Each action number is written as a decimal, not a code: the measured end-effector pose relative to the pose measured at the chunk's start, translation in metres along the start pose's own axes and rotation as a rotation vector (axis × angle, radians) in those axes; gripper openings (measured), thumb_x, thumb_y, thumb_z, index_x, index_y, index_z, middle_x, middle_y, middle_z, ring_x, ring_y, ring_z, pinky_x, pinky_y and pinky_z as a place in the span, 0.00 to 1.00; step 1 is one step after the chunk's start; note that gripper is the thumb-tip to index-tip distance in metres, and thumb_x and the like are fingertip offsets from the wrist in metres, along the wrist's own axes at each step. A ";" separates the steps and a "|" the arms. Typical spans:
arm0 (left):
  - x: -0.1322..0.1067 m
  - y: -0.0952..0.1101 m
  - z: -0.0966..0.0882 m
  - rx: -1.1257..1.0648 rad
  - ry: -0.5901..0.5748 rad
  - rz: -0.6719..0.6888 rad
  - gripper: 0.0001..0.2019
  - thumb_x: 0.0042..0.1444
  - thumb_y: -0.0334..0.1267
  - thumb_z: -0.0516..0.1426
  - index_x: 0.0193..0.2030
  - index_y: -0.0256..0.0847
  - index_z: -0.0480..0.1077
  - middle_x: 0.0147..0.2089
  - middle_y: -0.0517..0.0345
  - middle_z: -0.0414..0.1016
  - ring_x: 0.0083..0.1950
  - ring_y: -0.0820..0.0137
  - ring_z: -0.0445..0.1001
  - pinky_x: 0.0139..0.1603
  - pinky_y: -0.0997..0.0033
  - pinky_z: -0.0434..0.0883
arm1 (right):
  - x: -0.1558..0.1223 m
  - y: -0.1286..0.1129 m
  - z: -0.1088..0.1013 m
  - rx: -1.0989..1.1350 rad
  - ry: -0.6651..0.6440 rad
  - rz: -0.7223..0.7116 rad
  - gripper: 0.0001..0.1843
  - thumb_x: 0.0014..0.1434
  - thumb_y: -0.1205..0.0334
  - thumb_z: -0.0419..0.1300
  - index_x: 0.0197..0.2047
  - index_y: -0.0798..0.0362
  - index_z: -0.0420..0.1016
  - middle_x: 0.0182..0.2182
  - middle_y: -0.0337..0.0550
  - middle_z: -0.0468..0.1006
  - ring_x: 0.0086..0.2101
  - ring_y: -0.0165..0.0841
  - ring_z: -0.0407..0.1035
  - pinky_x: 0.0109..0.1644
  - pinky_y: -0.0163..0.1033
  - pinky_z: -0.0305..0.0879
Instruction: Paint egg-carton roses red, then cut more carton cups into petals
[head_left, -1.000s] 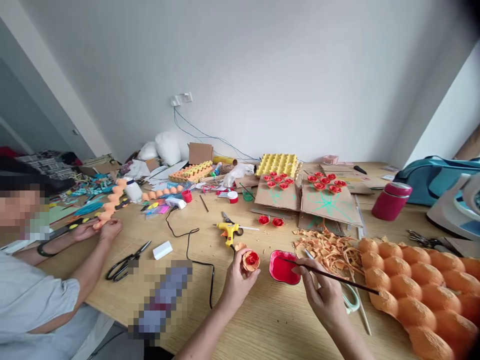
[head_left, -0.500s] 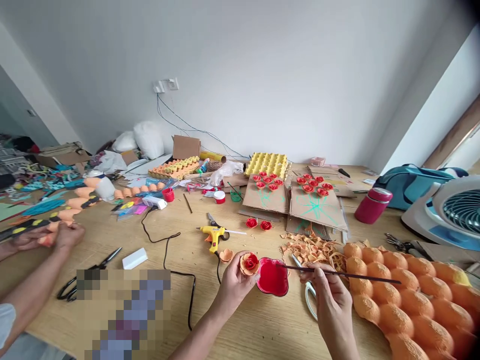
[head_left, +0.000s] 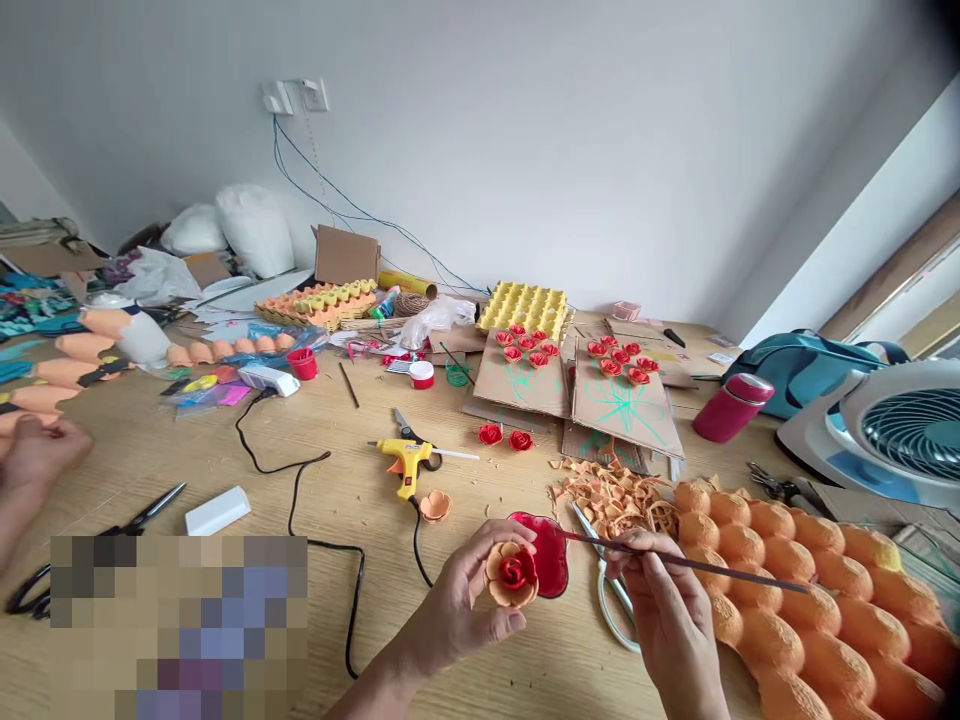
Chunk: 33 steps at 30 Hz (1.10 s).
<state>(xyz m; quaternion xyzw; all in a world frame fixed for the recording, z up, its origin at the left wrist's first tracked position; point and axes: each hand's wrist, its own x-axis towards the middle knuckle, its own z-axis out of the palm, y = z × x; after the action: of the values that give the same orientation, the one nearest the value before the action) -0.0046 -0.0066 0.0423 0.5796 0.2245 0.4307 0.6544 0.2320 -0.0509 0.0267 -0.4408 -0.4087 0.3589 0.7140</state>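
Note:
Between the thumb and fingers of my left hand (head_left: 459,612) is an egg-carton flower (head_left: 513,574), its centre painted red and its outer petals bare orange. My right hand (head_left: 667,610) pinches a thin dark paintbrush (head_left: 720,568). The brush's red-wet tip is over the right edge of a small dish of red paint (head_left: 553,562), just behind the flower; whether it touches the paint I cannot tell. White-handled scissors (head_left: 609,600) lie beside my right hand. An unpainted orange flower piece (head_left: 436,506) rests near a yellow glue gun (head_left: 406,464).
Orange egg cartons (head_left: 810,590) cover the right side, with carton scraps (head_left: 615,495) beside them. Red flowers stand on cardboard sheets (head_left: 626,410) at the back. Black scissors (head_left: 154,510), a white block (head_left: 217,512) and a cord (head_left: 352,600) lie left. Another person's hand (head_left: 45,450) is at far left.
My left hand has turned the flower to face me more and moved it slightly lower, partly over the dish's left side. The brush tip stays by the dish. The view has shifted right.

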 end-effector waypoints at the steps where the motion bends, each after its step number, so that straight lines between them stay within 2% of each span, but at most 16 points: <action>1: 0.000 0.002 0.001 -0.009 -0.012 -0.008 0.28 0.48 0.52 0.71 0.53 0.42 0.74 0.59 0.43 0.70 0.63 0.51 0.68 0.62 0.57 0.68 | 0.000 0.000 -0.001 -0.019 -0.022 -0.023 0.10 0.65 0.51 0.63 0.42 0.48 0.79 0.31 0.41 0.79 0.32 0.33 0.75 0.37 0.36 0.75; 7: 0.001 0.008 0.003 -0.034 -0.041 -0.046 0.30 0.47 0.54 0.71 0.55 0.43 0.75 0.63 0.41 0.69 0.66 0.47 0.66 0.65 0.52 0.65 | -0.004 0.000 -0.010 -0.143 -0.145 -0.121 0.09 0.69 0.54 0.58 0.44 0.47 0.76 0.37 0.44 0.78 0.34 0.36 0.74 0.40 0.43 0.74; 12: -0.001 0.006 0.003 -0.043 -0.072 -0.069 0.30 0.47 0.52 0.72 0.55 0.43 0.75 0.64 0.44 0.68 0.67 0.48 0.65 0.66 0.55 0.64 | -0.006 0.000 -0.014 -0.199 -0.199 -0.133 0.08 0.69 0.55 0.57 0.45 0.47 0.76 0.38 0.46 0.79 0.33 0.37 0.74 0.40 0.45 0.74; 18: 0.000 0.002 0.005 -0.022 -0.083 -0.104 0.30 0.46 0.54 0.72 0.53 0.42 0.76 0.60 0.45 0.70 0.63 0.51 0.68 0.63 0.59 0.66 | -0.005 -0.003 -0.011 -0.217 -0.233 -0.161 0.09 0.69 0.54 0.57 0.43 0.47 0.77 0.36 0.46 0.80 0.34 0.39 0.75 0.40 0.45 0.74; 23: -0.001 0.002 0.004 0.017 -0.069 -0.095 0.29 0.47 0.55 0.71 0.52 0.41 0.76 0.51 0.48 0.71 0.55 0.56 0.70 0.57 0.63 0.69 | -0.004 -0.006 -0.010 -0.209 -0.218 -0.164 0.10 0.69 0.53 0.59 0.43 0.48 0.78 0.33 0.45 0.80 0.32 0.38 0.75 0.38 0.44 0.73; 33: -0.005 -0.001 -0.015 0.035 0.048 0.025 0.27 0.50 0.51 0.69 0.54 0.42 0.75 0.53 0.48 0.71 0.55 0.57 0.71 0.57 0.65 0.70 | 0.002 -0.005 -0.018 -0.128 -0.088 -0.140 0.10 0.66 0.53 0.63 0.43 0.49 0.80 0.36 0.45 0.80 0.33 0.37 0.75 0.41 0.44 0.74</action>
<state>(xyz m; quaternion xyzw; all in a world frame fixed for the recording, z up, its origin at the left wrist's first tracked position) -0.0186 -0.0019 0.0365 0.5834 0.2403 0.4484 0.6332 0.2496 -0.0564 0.0266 -0.4397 -0.4916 0.3005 0.6890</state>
